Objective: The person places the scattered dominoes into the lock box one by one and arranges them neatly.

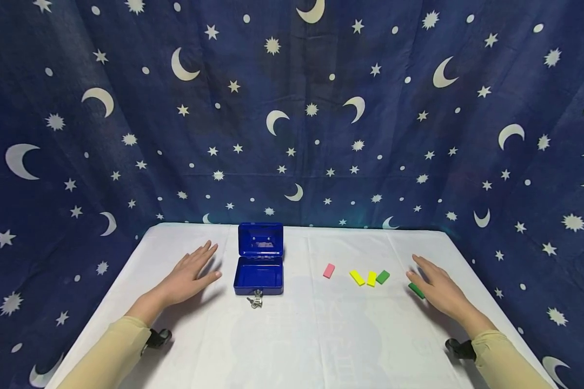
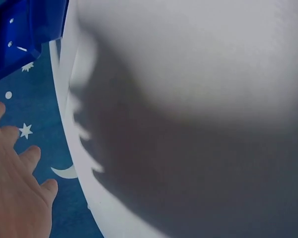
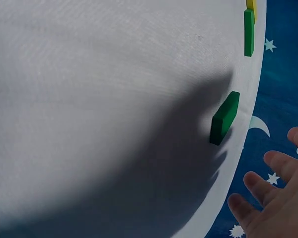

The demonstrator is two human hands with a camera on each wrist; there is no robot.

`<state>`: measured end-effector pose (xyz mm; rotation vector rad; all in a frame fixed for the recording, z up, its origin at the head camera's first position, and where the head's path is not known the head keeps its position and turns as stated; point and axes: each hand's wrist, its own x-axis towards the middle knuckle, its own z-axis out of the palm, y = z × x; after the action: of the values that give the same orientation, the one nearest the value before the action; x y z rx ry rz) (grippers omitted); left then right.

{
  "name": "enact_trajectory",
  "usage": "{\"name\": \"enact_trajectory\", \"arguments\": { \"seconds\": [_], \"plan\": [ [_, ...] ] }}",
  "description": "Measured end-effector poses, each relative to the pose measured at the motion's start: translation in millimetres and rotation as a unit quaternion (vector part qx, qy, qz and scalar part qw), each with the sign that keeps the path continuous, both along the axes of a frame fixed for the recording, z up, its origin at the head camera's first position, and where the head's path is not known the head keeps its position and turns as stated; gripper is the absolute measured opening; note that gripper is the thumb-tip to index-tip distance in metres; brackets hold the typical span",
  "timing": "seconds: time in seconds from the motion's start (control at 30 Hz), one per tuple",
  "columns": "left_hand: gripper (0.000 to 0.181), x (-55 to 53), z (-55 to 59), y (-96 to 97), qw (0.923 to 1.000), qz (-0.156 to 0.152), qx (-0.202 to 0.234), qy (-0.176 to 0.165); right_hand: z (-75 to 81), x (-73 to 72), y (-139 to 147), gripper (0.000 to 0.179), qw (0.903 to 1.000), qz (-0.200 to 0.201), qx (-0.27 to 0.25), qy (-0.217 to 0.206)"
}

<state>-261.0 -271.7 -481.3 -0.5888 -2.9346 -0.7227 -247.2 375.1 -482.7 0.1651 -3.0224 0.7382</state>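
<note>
A blue metal cash box (image 1: pixel 259 273) stands on the white-covered table with its lid raised, and keys hang from the lock (image 1: pixel 256 299) at its front. Left of the box hovers my left hand (image 1: pixel 187 273), fingers extended and holding nothing; the left wrist view shows the same hand (image 2: pixel 20 183) with the box (image 2: pixel 20 34) beyond it. On the other side my right hand (image 1: pixel 440 289) is held above the table, fingers straight, partly covering a green block (image 1: pixel 416 290). That green block (image 3: pixel 225 119) lies in the hand's shadow in the right wrist view.
Between box and right hand lie a pink block (image 1: pixel 329 270), two yellow blocks (image 1: pixel 357 277) and another green block (image 1: pixel 383 277). A dark blue curtain (image 1: pixel 316 178) with moons and stars hangs behind the table (image 1: pixel 297 335) and along its sides.
</note>
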Motion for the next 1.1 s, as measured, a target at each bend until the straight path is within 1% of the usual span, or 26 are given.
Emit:
{"name": "enact_trajectory", "arguments": {
  "seconds": [0.07, 0.23, 0.33, 0.53, 0.73, 0.9, 1.1],
  "plan": [
    [0.082, -0.3, -0.7, 1.5, 0.9999, -0.011, 0.006, 0.003, 0.5, 0.7, 0, 0.082, 1.0000, 0.003, 0.000, 0.003],
    [0.083, -1.0, -1.2, 5.6, 0.9991, -0.036, 0.022, -0.007, -0.6, 2.2, 1, 0.081, 1.0000, 0.007, 0.005, 0.005],
    [0.082, -0.7, -1.8, 8.8, 0.9985, -0.046, 0.030, -0.010, -2.3, 3.3, 2, 0.081, 0.9999, 0.008, 0.013, 0.002],
    [0.077, 0.1, -2.6, 16.6, 0.9969, -0.042, 0.051, -0.042, -4.5, 5.7, 2, 0.081, 0.9996, 0.008, 0.025, 0.006],
    [0.072, 0.8, -3.1, 23.8, 0.9945, -0.051, 0.061, -0.068, -6.3, 5.7, 4, 0.077, 0.9993, 0.009, 0.034, 0.010],
    [0.068, -0.5, -4.9, 27.1, 0.9931, -0.054, 0.061, -0.084, -8.1, 5.3, 8, 0.073, 0.9988, 0.015, 0.047, 0.000],
    [0.067, -1.1, -6.8, 30.8, 0.9916, -0.046, 0.057, -0.106, -11.3, 7.4, 12, 0.063, 0.9987, 0.024, 0.045, -0.006]
  ]
}}
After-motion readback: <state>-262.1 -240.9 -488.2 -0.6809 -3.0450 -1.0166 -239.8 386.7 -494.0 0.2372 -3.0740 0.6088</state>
